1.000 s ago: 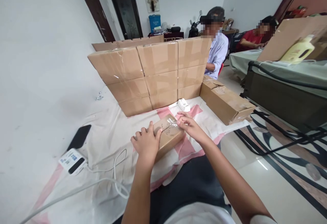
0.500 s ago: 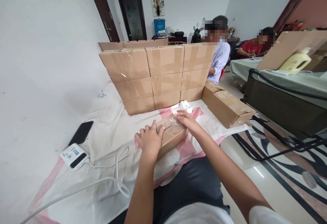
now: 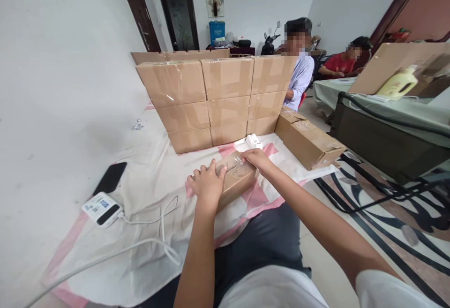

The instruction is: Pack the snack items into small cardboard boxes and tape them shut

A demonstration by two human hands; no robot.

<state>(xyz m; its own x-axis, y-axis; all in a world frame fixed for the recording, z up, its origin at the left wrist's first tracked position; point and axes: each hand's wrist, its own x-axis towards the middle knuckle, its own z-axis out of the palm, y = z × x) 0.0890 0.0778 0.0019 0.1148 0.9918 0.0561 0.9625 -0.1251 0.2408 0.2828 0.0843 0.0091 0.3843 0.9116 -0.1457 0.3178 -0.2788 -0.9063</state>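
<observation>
A small brown cardboard box with dark markings lies at an angle on the cloth in front of me. Glossy clear tape shows near its far right end. My left hand rests on the box's left part, fingers spread over the top. At the far right end, the fingers of my right hand are bent together against the box, beside the tape. Whatever they pinch is hidden. Just beyond that hand stands a small white object, perhaps a tape dispenser or plug.
Stacked taped cartons form a wall behind the box. A long carton lies to the right. At left are a black phone, a white device and a white cable. Two people sit beyond.
My right hand's fingers have curled in closer to the taped end of the box. My left hand keeps its place on it. The view has shifted slightly.
</observation>
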